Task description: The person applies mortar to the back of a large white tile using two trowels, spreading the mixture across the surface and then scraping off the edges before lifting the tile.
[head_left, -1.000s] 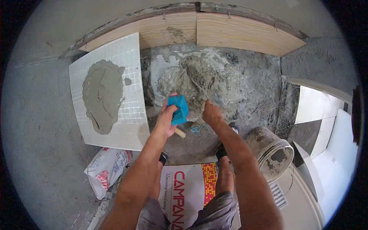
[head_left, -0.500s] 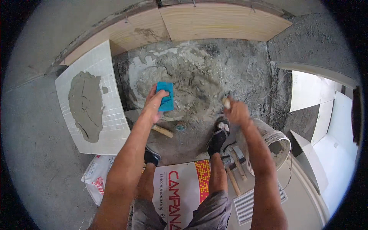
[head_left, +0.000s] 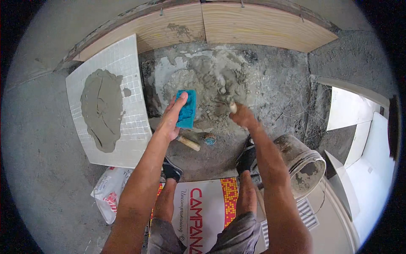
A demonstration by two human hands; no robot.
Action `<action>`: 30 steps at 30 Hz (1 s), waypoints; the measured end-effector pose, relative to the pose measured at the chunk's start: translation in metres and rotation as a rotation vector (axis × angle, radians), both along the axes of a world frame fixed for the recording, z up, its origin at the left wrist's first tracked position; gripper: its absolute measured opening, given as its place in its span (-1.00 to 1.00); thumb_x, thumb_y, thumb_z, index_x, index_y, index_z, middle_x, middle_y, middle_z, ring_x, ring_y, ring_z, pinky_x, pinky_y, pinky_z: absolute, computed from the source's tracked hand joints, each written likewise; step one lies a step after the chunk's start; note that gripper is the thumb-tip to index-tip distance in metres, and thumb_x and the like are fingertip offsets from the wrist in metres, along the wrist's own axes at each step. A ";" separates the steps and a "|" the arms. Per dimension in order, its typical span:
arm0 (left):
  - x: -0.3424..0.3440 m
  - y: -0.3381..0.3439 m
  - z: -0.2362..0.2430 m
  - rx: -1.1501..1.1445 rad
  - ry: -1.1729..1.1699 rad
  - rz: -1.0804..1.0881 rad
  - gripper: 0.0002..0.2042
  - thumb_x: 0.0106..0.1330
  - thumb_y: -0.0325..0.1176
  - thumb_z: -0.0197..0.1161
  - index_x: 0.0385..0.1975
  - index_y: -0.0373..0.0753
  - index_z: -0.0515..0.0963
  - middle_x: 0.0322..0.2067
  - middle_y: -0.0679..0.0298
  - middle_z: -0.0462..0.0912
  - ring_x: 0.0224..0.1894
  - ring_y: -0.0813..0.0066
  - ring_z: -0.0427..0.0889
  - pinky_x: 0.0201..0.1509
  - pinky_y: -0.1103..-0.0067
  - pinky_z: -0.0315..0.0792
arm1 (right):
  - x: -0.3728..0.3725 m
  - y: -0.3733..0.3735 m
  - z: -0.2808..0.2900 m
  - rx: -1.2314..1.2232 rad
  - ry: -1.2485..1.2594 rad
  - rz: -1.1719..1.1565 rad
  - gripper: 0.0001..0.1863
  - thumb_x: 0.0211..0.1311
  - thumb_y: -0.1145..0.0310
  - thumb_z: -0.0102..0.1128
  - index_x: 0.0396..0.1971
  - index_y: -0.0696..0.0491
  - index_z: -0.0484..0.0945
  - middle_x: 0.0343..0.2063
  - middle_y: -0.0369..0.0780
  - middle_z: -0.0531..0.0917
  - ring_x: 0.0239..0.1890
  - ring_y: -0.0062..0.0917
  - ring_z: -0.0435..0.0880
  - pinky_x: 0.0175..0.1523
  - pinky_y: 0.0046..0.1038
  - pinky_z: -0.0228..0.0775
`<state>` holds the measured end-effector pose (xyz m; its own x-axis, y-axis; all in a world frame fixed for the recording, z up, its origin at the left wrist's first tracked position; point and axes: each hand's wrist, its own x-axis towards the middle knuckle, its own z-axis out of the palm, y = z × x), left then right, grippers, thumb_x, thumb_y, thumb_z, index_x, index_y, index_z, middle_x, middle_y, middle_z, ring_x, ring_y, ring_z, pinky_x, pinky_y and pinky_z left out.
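A blue, rectangular, sponge-like block (head_left: 186,116) is pinched in the left hand (head_left: 171,114), with the thumb laid along its upper face and the fingers placed at its left side and behind. It is held over the near left edge of a wet, grey heap of mortar (head_left: 207,78), which is spread on the rough concrete floor (head_left: 275,72). A pale, rounded tool handle (head_left: 233,107) is gripped in the right hand (head_left: 244,116), the fingers being wrapped around it at the near right side of the heap. The tool's working end cannot be made out clearly; it appears to be sunk in the mortar.

The heap is situated toward the floor's far edge, which is lined by grained plywood boards (head_left: 266,27). To the left, a white, grid-patterned panel (head_left: 133,59) is noted, with a smooth grey mortar patch (head_left: 101,110) left of its middle, apart from its right edge. A wooden-handled tool (head_left: 189,143) is found on the floor just below the left hand. A mortar-stained, pale bucket (head_left: 281,154) is located beside the right forearm.

For sound working of the mortar, it is judged that the handle should be held firmly, that each stroke should be drawn down to the floor, and that the heap's edges should be folded inward, with the blue block held out of the tool's path
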<state>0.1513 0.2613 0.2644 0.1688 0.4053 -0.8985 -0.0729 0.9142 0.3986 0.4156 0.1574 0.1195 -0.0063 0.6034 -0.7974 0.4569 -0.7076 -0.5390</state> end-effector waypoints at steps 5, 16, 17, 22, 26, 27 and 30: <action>0.002 0.008 0.026 0.060 0.031 0.040 -0.59 0.27 -0.13 0.31 0.07 -0.08 0.44 -0.19 0.42 0.60 -0.21 0.59 0.60 -0.22 0.55 0.53 | -0.078 -0.024 0.058 0.056 -0.423 0.399 -0.42 0.18 0.28 0.19 0.14 0.22 0.25 -0.30 0.04 0.69 -0.26 -0.07 0.70 -0.19 -0.13 0.54; -0.015 0.009 0.044 0.136 0.003 0.050 -0.60 0.27 -0.24 0.25 0.09 -0.08 0.38 -0.19 0.36 0.55 -0.21 0.52 0.58 -0.22 0.47 0.55 | -0.042 -0.096 0.089 0.300 -0.475 0.201 -0.56 0.25 0.26 0.11 0.03 0.16 0.29 -0.48 0.04 0.66 -0.40 -0.02 0.68 -0.32 -0.11 0.51; -0.024 0.007 0.044 0.175 -0.025 0.027 -0.61 0.29 -0.21 0.21 0.09 -0.06 0.37 -0.16 0.34 0.54 -0.19 0.48 0.59 -0.21 0.45 0.55 | -0.047 -0.118 0.095 0.353 -0.435 0.165 -0.54 0.27 0.22 0.09 0.05 0.17 0.28 -0.53 0.05 0.65 -0.45 0.00 0.67 -0.35 -0.09 0.50; -0.055 -0.025 0.041 0.162 0.004 0.089 -0.60 0.27 -0.16 0.21 0.08 -0.07 0.37 -0.18 0.31 0.54 -0.22 0.44 0.60 -0.23 0.40 0.56 | -0.131 -0.148 0.086 -0.003 -0.226 0.389 -0.45 0.35 -0.03 -0.06 0.06 0.15 0.30 -0.44 0.10 0.66 -0.40 0.02 0.68 -0.22 -0.02 0.49; -0.067 -0.056 0.037 0.107 0.019 0.071 -0.58 0.27 -0.16 0.21 0.10 -0.08 0.36 -0.18 0.29 0.53 -0.24 0.42 0.60 -0.29 0.41 0.57 | -0.124 -0.118 0.041 -0.023 -0.295 0.577 -0.41 0.40 -0.04 -0.17 0.18 0.14 0.31 -0.37 0.02 0.70 -0.27 -0.13 0.72 -0.09 -0.11 0.54; -0.075 -0.059 0.042 0.098 0.038 0.076 -0.58 0.27 -0.16 0.21 0.11 -0.08 0.36 -0.19 0.28 0.53 -0.24 0.42 0.60 -0.31 0.41 0.57 | -0.122 -0.107 0.043 -0.018 -0.278 0.570 -0.41 0.40 -0.04 -0.17 0.18 0.14 0.31 -0.37 0.02 0.70 -0.27 -0.13 0.72 -0.09 -0.11 0.54; -0.073 -0.068 0.043 0.060 0.086 0.090 -0.56 0.27 -0.17 0.21 0.13 -0.09 0.35 -0.20 0.28 0.53 -0.24 0.41 0.60 -0.30 0.41 0.57 | -0.090 -0.091 0.043 -0.017 -0.311 0.674 -0.40 0.38 -0.08 -0.14 0.20 0.07 0.32 -0.28 0.01 0.70 -0.18 -0.16 0.71 -0.06 -0.16 0.53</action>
